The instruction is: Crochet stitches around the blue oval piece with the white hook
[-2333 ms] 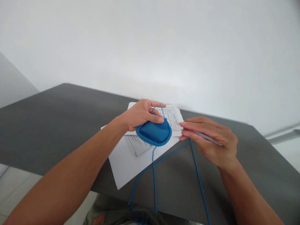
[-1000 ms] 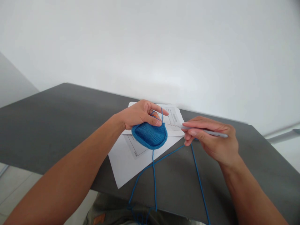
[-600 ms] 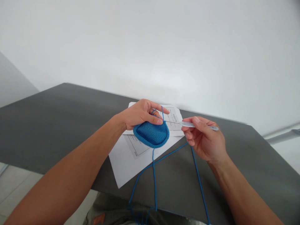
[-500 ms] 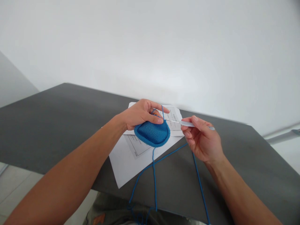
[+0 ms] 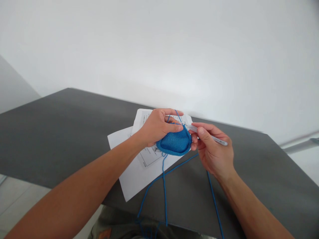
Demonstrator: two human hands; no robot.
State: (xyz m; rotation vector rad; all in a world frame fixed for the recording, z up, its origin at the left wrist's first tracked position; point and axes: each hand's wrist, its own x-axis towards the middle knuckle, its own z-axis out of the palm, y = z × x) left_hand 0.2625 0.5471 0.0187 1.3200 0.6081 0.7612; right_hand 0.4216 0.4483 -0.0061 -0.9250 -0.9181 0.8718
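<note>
Blue crocheted piece (image 5: 174, 142), one, cupped, thick-rimmed; centre of the frame, held over printed sheets (image 5: 132, 186) on a dark table (image 5: 62, 132). Left hand (image 5: 157, 124): thumb and fingers pinched on its upper edge, blue yarn (image 5: 164, 196) over the index finger. Right hand (image 5: 215, 149): closed round the pale handle of a hook (image 5: 218, 140); tip near the rim's upper right, and from my remote view I cannot tell whether it enters a stitch. Handling, by my judgement: light, soft, pliable, hardly slippery; loops may snag. I would take hold by a gentle rim pinch beside the hook.
</note>
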